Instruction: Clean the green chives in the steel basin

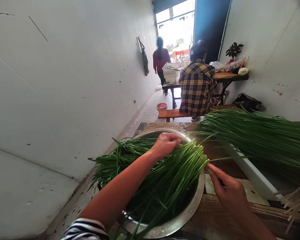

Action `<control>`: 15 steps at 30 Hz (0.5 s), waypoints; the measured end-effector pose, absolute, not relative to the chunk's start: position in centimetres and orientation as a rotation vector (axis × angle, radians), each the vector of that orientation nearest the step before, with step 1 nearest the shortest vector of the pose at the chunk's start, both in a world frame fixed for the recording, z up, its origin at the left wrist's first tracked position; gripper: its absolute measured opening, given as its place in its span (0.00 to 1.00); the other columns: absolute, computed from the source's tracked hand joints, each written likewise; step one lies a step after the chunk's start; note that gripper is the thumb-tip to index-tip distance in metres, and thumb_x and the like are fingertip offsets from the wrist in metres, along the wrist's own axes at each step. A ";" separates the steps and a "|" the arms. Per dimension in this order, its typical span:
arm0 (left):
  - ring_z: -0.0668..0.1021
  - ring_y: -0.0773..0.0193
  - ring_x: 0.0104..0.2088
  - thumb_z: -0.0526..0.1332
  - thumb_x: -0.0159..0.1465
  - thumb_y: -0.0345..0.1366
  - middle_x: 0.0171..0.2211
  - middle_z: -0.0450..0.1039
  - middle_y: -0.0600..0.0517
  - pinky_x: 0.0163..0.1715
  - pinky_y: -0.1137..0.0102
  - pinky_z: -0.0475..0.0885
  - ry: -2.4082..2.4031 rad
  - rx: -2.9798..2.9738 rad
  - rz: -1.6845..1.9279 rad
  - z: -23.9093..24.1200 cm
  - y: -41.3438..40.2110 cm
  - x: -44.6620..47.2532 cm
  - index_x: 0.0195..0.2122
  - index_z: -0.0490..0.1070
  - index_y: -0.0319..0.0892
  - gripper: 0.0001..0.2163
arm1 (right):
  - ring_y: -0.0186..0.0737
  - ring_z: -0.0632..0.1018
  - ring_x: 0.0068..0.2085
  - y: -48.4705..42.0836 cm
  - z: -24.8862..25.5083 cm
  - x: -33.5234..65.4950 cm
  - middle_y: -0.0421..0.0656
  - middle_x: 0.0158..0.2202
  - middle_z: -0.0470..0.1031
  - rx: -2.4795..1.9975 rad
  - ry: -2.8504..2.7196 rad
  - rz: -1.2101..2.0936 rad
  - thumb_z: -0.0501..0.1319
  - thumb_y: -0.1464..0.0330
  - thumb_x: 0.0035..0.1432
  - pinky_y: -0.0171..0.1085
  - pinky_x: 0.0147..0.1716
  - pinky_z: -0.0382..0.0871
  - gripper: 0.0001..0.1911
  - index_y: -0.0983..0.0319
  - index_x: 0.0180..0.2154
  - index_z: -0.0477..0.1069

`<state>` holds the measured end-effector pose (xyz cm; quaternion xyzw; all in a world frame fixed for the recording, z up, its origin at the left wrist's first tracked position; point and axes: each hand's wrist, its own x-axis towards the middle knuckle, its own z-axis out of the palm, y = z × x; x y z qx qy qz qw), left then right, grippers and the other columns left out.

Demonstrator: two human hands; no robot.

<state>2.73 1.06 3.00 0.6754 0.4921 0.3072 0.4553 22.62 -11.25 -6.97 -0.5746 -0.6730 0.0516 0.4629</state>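
green stalks (pixel 170 173), long and narrow, lie in a metal basin (pixel 170 228), their pale cut ends gathered toward the right side and their leafy tips spilling over the left rim. the left hand (pixel 166 145) is above the far side of the bundle, fingers drawn together near the pale ends; whether a blade is caught between them cannot be told. the right hand (pixel 226 183), just outside the basin's right rim, makes a narrow pinch of thumb and forefinger at one pale end. sound handling, as judged here, calls for a light fingertip grip close to the base, where the stalk is firmest, since the thin blades probably bruise or snap if squeezed. one hand is best kept steadying the bundle with its ends level, while the other works singly and pulls along the stalk's length. a second heap of greens (pixel 255 133) lies over a white tray (pixel 252 173) at the right. writing: large printed letters, perhaps "ga", show on the plank-patterned surface (pixel 215 216) beyond the basin, but the full word is covered; a pale patch (pixel 192 52) on a seated person's (pixel 197 88) headwear is too small to read. no brand is legible.
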 end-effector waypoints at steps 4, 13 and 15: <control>0.70 0.70 0.23 0.59 0.54 0.33 0.23 0.74 0.52 0.27 0.75 0.66 1.206 1.667 0.749 3.1 1.0 2.8 0.36 0.78 0.36 0.11 | 0.41 0.80 0.39 -11.3 -6.9 22.6 0.41 0.42 0.79 -1.415 -1.649 0.129 0.55 0.68 0.58 0.36 0.39 0.77 0.15 0.58 0.45 0.75; 0.66 0.72 0.21 0.59 0.55 0.32 0.22 0.71 0.53 0.24 0.75 0.62 1.193 1.599 0.738 3.2 0.8 2.8 0.36 0.78 0.36 0.11 | 0.41 0.80 0.39 -11.2 -6.7 22.6 0.41 0.42 0.79 -1.400 -1.659 0.108 0.56 0.68 0.58 0.35 0.39 0.77 0.14 0.59 0.45 0.75; 0.66 0.72 0.21 0.59 0.55 0.32 0.22 0.71 0.53 0.24 0.75 0.61 1.190 1.612 0.741 3.0 0.9 2.8 0.36 0.78 0.36 0.12 | 0.41 0.80 0.39 -11.2 -6.7 22.6 0.42 0.41 0.79 -1.396 -1.659 0.095 0.56 0.68 0.58 0.34 0.39 0.76 0.14 0.61 0.44 0.75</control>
